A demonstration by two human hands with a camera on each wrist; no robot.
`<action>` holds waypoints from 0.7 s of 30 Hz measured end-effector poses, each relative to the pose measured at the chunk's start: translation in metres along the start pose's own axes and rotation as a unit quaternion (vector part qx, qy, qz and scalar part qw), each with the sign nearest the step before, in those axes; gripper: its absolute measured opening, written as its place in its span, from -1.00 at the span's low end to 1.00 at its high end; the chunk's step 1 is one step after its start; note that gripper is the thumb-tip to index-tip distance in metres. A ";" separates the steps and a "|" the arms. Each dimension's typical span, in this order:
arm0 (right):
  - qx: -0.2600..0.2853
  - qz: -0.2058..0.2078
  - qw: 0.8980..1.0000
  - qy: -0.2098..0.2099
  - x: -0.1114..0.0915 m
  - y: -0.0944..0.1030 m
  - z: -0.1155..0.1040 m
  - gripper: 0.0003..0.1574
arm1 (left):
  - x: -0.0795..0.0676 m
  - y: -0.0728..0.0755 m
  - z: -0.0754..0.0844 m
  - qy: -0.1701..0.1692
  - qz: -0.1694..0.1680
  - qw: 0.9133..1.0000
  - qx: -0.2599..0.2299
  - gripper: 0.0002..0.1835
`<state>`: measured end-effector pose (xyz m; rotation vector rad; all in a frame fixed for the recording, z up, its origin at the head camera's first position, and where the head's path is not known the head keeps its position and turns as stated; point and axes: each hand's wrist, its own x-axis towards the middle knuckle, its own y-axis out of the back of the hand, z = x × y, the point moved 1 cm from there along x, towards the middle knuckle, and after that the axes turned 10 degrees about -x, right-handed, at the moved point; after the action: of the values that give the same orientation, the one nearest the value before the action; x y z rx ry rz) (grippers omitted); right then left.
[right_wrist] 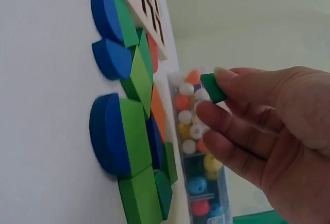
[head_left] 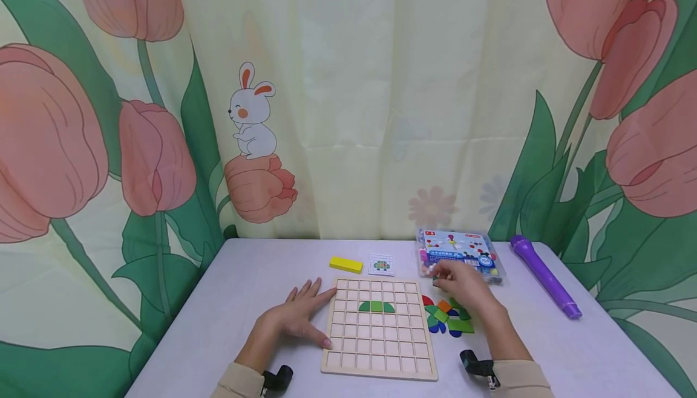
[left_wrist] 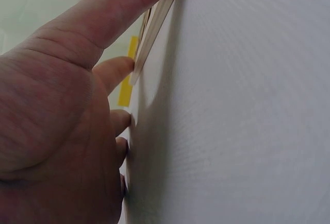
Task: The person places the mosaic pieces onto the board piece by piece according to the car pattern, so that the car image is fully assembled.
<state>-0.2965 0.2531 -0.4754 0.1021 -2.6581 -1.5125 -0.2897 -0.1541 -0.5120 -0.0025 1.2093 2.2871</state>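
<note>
A wooden grid board (head_left: 379,375) lies on the white table, with a row of green blocks (head_left: 377,306) in its upper cells. My left hand (head_left: 294,318) is spread flat at the board's left side, thumb and index finger against its edge. My right hand (head_left: 463,286) is raised to the right of the board's top corner. Between thumb and index finger it pinches a small green block (right_wrist: 212,88), seen best in the right wrist view. Just below that hand lies a cluster of loose blocks in green, blue, red and orange (head_left: 445,306).
Behind the board are a yellow block (head_left: 345,265) and a small picture card (head_left: 382,264). A clear plastic case (head_left: 457,247) of colored beads stands at the back right, partly behind the right hand. A purple tube (head_left: 546,277) lies near the table's right edge.
</note>
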 end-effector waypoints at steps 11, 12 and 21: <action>0.060 -0.005 0.995 0.076 -0.001 -0.008 -0.028 -0.72 | 0.001 0.000 0.000 -0.002 0.000 1.000 -0.002 0.32; 0.062 -0.009 0.995 0.079 -0.001 -0.009 -0.031 -0.72 | 0.001 0.000 0.000 -0.002 0.000 1.000 -0.002 0.32; 0.067 -0.040 0.984 0.162 0.001 -0.026 -0.053 -0.75 | 0.000 0.001 0.001 -0.003 -0.001 1.000 -0.001 0.32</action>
<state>-0.2911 0.1941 -0.4711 0.4312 -2.5130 -1.2111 -0.2903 -0.1538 -0.5110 0.0032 1.2035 2.2843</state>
